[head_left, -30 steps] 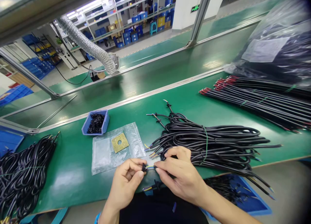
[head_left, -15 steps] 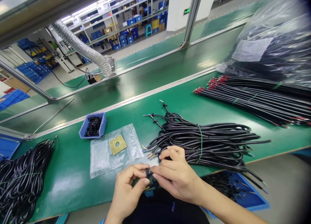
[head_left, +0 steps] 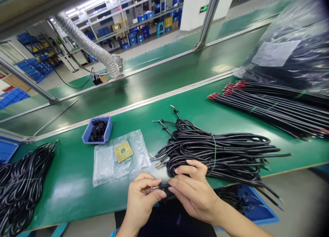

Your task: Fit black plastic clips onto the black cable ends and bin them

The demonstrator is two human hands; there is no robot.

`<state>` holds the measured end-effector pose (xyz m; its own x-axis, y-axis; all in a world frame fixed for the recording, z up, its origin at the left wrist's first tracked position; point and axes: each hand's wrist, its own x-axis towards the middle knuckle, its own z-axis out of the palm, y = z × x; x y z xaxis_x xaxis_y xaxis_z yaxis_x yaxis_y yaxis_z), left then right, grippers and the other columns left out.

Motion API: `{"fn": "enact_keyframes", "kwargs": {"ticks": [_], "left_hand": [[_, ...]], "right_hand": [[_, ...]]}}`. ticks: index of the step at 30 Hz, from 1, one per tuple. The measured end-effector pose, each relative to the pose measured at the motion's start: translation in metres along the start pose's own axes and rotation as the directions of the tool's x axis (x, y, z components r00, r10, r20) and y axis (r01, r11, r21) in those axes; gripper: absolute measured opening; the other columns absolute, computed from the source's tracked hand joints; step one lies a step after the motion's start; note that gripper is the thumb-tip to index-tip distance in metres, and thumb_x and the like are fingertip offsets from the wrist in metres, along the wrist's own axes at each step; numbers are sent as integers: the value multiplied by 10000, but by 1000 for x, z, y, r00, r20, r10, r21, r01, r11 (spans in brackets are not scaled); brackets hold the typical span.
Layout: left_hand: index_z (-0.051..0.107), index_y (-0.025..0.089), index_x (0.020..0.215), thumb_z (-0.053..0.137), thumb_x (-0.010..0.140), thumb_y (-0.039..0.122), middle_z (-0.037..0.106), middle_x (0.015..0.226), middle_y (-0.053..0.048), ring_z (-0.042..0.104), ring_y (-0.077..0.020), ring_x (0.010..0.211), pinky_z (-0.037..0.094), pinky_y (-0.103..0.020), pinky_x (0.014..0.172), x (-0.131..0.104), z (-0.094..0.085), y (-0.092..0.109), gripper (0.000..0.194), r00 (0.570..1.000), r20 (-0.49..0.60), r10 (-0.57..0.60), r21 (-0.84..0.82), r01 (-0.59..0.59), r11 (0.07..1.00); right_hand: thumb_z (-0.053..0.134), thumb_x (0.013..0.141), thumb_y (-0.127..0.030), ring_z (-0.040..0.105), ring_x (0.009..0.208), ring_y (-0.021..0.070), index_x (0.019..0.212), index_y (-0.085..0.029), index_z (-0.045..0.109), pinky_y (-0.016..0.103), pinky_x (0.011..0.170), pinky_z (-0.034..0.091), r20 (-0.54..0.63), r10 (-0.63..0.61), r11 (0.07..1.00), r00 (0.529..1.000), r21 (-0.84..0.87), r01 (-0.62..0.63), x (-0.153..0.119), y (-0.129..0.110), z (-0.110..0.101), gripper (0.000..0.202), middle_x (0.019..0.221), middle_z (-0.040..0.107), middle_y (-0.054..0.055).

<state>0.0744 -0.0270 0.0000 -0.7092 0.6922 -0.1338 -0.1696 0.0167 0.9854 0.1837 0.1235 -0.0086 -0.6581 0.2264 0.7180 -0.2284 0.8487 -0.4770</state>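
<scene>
Low over the bench's front edge, my left hand pinches the end of a black cable between thumb and forefinger. Thin yellow and blue wires poke out at its fingertips. Just to the right, my right hand closes thumb and fingers on the black cable itself, its other fingers loosely curled. Behind that hand lies a tied bundle of black cables, with small black clips on some stripped ends. Whether a clip is under my fingers is hidden.
A blue bin of small black parts stands behind a plastic bag with a yellow sponge. More cables lie left; red-tipped cables lie right. Below the bench edge is a blue crate. A flexible duct hangs ahead.
My hands have drawn slightly apart, the right one moving rightward. The dark piece between my fingertips is less visible, and coloured wires now show at my left fingers. The view has shifted slightly.
</scene>
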Motion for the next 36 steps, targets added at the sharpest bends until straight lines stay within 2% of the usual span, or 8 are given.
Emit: {"fn": "enact_keyframes", "kwargs": {"ticks": [6,10,13,18,24,29,33,36], "left_hand": [[815,264,796,878,641,308,643,723,-36,566,-118,619,453,-200,548,-1,2,-3,173,993,-4,119,168,-117,979],[814,260,792,851,684,308,679,726,-47,609,-149,652,487,-232,600,-2,3,-2,123,986,33,165,257,-168,952],[811,247,767,840,700,308,686,731,-52,628,-160,676,505,-243,629,-2,5,0,95,987,51,150,282,-158,946],[807,232,801,831,705,340,671,780,-58,623,-161,673,494,-229,563,-4,6,0,146,997,-15,76,241,-71,968],[806,232,831,820,727,277,688,756,-49,622,-159,676,511,-244,615,-5,9,0,114,986,38,162,306,-165,938],[806,239,845,778,773,229,686,772,-47,632,-166,704,522,-265,662,-4,14,-2,78,986,48,157,347,-164,923],[801,262,901,805,739,235,685,795,-36,639,-166,717,538,-266,675,-5,10,-3,164,990,47,130,334,-138,932],[734,266,1091,848,666,187,687,879,-25,670,-177,789,564,-279,734,-8,4,-3,447,996,47,80,210,-88,974]], "right_hand": [[522,911,-153,537,827,165,820,-187,617,424,957,285,85,-10,1000,996,-7,11,5,-2,-3,136,614,559,-21],[490,886,-99,527,805,156,783,-186,593,422,952,293,123,-39,999,992,-2,40,5,-2,-1,170,616,560,-21],[481,865,-55,539,786,149,758,-179,579,421,959,295,124,-65,998,990,-12,67,4,-2,2,192,615,575,-23],[565,896,-162,584,899,182,912,-198,648,432,1012,275,122,-42,996,992,-70,51,2,-1,-1,92,684,652,-17],[498,881,-91,565,865,175,869,-183,628,449,989,286,145,-29,998,989,-46,36,-3,0,1,160,670,633,-10],[486,848,-55,591,847,168,819,-182,611,442,973,303,143,-27,998,989,-45,34,-5,0,4,180,669,636,-17],[523,860,-69,610,862,173,876,-194,642,442,981,292,125,-21,999,992,-43,27,-4,0,2,174,685,669,-25],[553,891,-116,606,881,183,927,-205,660,443,990,288,121,-9,999,993,-39,14,-3,0,-1,143,691,683,-19]]}}
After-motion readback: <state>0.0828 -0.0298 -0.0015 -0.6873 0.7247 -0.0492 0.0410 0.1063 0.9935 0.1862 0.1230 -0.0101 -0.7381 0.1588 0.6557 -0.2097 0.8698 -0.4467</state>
